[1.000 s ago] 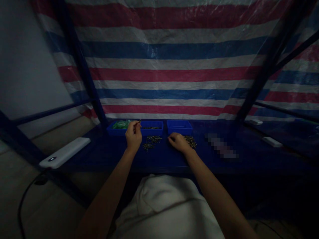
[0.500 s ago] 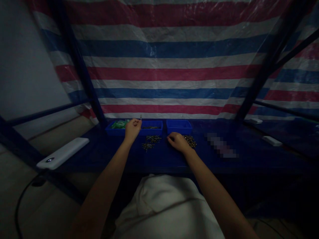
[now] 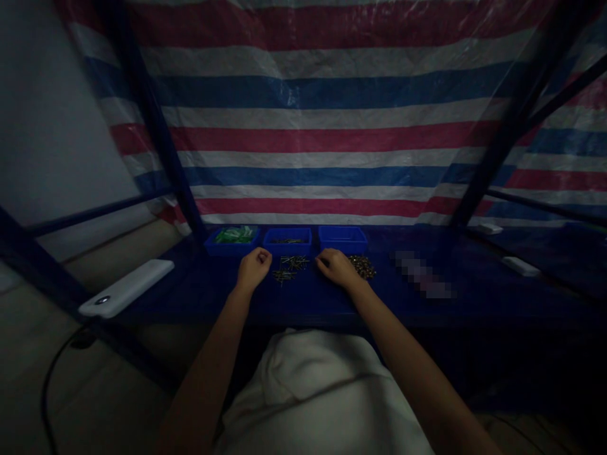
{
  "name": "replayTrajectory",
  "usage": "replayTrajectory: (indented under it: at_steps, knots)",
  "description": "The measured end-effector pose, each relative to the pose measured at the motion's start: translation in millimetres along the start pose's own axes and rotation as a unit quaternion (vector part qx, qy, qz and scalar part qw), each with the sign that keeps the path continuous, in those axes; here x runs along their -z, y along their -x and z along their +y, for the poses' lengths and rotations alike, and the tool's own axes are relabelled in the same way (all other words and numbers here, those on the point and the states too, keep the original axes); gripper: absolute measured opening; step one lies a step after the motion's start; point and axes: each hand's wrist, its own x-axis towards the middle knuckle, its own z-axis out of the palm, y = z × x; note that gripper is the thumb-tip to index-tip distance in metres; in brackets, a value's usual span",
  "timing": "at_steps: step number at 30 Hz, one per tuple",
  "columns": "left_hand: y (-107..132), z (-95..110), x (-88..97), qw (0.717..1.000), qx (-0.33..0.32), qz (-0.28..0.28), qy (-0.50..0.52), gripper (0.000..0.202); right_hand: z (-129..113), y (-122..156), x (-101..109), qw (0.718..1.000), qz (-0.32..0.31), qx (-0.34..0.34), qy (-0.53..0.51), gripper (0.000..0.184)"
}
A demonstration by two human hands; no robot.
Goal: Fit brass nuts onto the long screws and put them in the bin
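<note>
My left hand [image 3: 254, 269] is closed in a pinch just left of the loose screws [image 3: 294, 263], which lie in two small heaps on the blue table. Whatever is between its fingertips is hidden now. My right hand [image 3: 336, 265] rests on the table, fingers curled inward, beside a heap of small brass-coloured pieces [image 3: 364, 267]. Its fingers hide anything they may hold. Behind the hands stand a blue bin with green packets [image 3: 234, 235], a blue bin of screws [image 3: 287, 249] and another blue bin [image 3: 342, 248].
A white power bank-like device [image 3: 128, 288] with a cable lies at the left table edge. A blurred-out item [image 3: 422, 275] lies to the right, and white blocks [image 3: 520, 266] sit farther right. Blue frame posts [image 3: 164, 133] and a striped sheet [image 3: 303, 114] enclose the back.
My left hand has come down from in front of the bins to the table. The screw that stuck up from its fingertips no longer shows. My right hand stays nearly still.
</note>
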Motion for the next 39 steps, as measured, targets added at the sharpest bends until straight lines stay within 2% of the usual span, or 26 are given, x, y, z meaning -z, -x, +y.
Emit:
replayTrajectory:
  at_steps: [7, 12, 15, 22, 24, 28, 30, 39]
  knots:
    - [2.5, 1.6, 0.5, 0.997, -0.046, -0.041, -0.036, 0.014, -24.9, -10.0, -1.8, 0.999, 0.028, 0.028, 0.013, 0.018]
    - [3.2, 3.2, 0.4, 0.997, -0.049, -0.036, -0.05, 0.012, -38.4, -20.2, -14.9, 0.995, 0.097, -0.017, -0.009, 0.02]
    - [3.9, 4.3, 0.1, 0.997, -0.051, -0.027, -0.048, 0.011, -38.6, -19.4, -19.2, 0.994, 0.105, -0.03, -0.021, 0.02]
    - [7.7, 10.4, 0.7, 0.996, -0.069, -0.043, -0.029, 0.011, -32.1, -16.0, -22.9, 0.997, 0.072, -0.016, -0.022, 0.017]
    - [10.4, 13.0, 1.6, 0.993, -0.096, -0.06, -0.021, 0.011, -30.7, -17.0, -25.1, 0.998, 0.066, -0.013, -0.011, 0.017]
    - [16.4, 17.5, 3.1, 0.974, -0.203, -0.096, -0.016, 0.008, -28.4, -17.8, -27.8, 0.997, 0.075, -0.013, -0.008, 0.017]
    - [18.6, 18.4, 3.5, 0.967, -0.229, -0.108, -0.027, 0.007, -27.5, -17.4, -28.0, 0.996, 0.083, -0.015, -0.012, 0.017]
    - [20.3, 14.1, 1.3, 0.96, -0.232, -0.14, -0.065, 0.005, -25.8, -15.8, -29.1, 0.994, 0.098, -0.028, -0.028, 0.015]
